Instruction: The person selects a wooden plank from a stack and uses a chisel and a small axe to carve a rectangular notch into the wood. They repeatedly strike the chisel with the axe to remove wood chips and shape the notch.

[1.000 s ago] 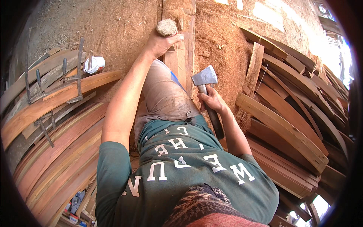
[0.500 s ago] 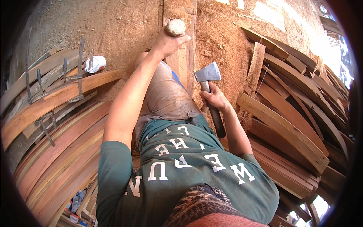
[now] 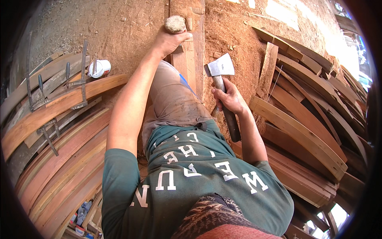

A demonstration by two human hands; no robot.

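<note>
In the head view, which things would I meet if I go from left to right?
Metal clamps → white bucket → left hand holding a pale round-topped object → right hand holding an axe → curved timbers on the right side.

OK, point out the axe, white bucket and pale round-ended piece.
Axe (image 3: 222, 65), head camera: blade.
White bucket (image 3: 105, 67), head camera: side wall.
Pale round-ended piece (image 3: 175, 24), head camera: round end.

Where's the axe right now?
In the head view, right of centre: the axe is held in the right hand, its head just right of the long wooden beam.
</note>
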